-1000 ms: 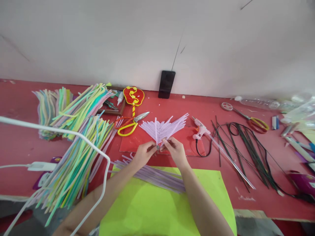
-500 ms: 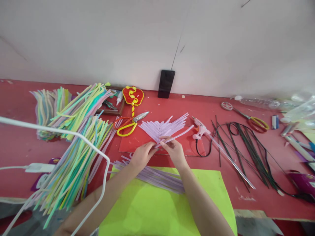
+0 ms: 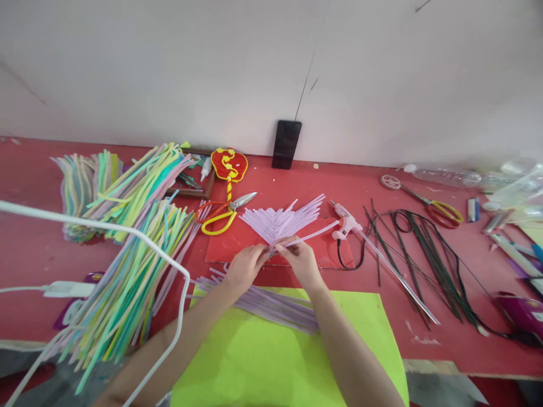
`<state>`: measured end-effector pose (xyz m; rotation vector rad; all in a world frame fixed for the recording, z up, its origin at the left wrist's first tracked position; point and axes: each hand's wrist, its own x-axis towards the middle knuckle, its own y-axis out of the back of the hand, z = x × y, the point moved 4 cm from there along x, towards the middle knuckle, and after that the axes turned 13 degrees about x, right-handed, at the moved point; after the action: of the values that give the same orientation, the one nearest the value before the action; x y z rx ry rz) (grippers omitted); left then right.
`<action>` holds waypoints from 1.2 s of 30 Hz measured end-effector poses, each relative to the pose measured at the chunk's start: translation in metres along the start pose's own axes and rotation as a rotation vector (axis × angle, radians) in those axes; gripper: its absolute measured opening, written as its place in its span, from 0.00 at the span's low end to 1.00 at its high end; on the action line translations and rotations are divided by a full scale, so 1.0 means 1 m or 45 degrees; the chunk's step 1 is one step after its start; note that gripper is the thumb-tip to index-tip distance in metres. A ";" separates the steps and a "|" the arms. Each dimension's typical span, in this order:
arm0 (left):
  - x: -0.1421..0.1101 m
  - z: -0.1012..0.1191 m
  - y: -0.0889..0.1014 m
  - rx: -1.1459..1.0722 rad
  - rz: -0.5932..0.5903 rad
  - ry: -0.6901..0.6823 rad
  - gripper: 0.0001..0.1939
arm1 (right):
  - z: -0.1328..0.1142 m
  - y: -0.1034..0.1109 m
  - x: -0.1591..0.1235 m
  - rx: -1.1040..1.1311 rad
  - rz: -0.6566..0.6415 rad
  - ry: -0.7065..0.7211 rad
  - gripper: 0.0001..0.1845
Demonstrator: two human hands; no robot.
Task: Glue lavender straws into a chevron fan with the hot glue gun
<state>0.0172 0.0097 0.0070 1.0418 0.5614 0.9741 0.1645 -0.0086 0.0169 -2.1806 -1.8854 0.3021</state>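
A fan of lilac pipe cleaners, laid in overlapping V shapes, rests over a red board. My left hand pinches at the fan's lower point. Close beside it, the fingers of my right hand grip a single lilac pipe cleaner whose free end sticks out to the upper right. The fingertips of both hands nearly meet and partly hide where the stems join. Below my wrists, a loose bundle of lilac pipe cleaners lies across a lime-green sheet.
Multicoloured pipe cleaners pile up at left, crossed by a white cable. Scissors lie left of the fan, a pink glue gun right. A phone leans on the wall. Dark green stems and more scissors lie right.
The single pipe cleaner's free end has swung slightly right and down, towards the glue gun. Both hands stay in nearly the same place at the fan's point.
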 end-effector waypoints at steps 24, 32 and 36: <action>0.000 0.010 0.005 0.316 0.080 -0.176 0.07 | -0.003 -0.006 -0.007 -0.099 -0.038 -0.214 0.24; 0.001 0.010 0.007 0.477 0.142 -0.219 0.09 | 0.000 -0.012 -0.010 0.083 -0.025 -0.253 0.25; 0.001 0.010 0.009 0.513 0.154 -0.202 0.08 | 0.007 -0.013 -0.010 0.134 -0.015 -0.280 0.26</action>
<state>0.0219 0.0072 0.0194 1.5134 0.5803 0.8921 0.1491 -0.0161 0.0145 -2.1410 -1.9426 0.6477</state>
